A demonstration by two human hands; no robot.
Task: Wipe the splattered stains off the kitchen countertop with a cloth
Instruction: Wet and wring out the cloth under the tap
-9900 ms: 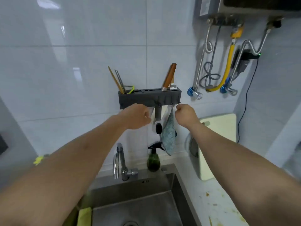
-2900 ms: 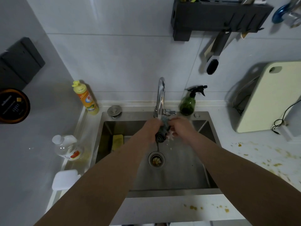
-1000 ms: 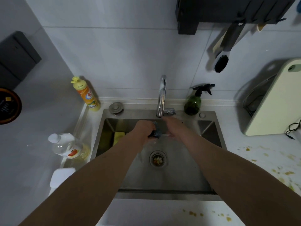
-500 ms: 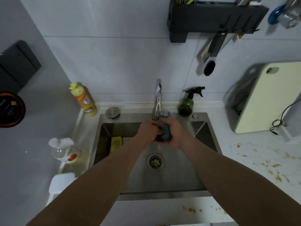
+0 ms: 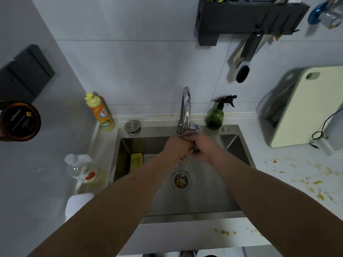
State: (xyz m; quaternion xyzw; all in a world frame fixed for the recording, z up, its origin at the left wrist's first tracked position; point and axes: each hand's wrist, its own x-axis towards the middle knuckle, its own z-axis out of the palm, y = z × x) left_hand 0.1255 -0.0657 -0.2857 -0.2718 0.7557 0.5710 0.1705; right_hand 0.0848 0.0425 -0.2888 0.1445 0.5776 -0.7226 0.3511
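Front lip of the white kitchen surface, bottom centre of frame: small yellow-brown splatter stains, untouched. More of the same splatter spread over the right-hand stretch, mid-right of frame. No wiping done yet, as I read it.

Stainless steel sink, centre: holds a round drain strainer with food scraps in it and a yellow sponge against the left wall. Water is falling into the basin below the hands.

Hands, centre, over the basin under the spout: left hand and right hand pressed together, both grips closed on a bunched dark blue-grey cloth. Only a sliver of it shows between them. Looks like wetting or wringing.

Risks:
- cloth leaves too wet → smears the splatter, drips across the surface
- dropped cloth lands on the strainer scraps
- wet hands → slip
- black cable at the right edge sits near the stains; water flung there is bad

Further back, upper centre: chrome faucet; green spray bottle to its right, orange dish-soap bottle to its left. Clear plastic bottle at left, contents not readable. Pale green cutting board leans on the wall, right. Dark wall rack at top holds utensils.
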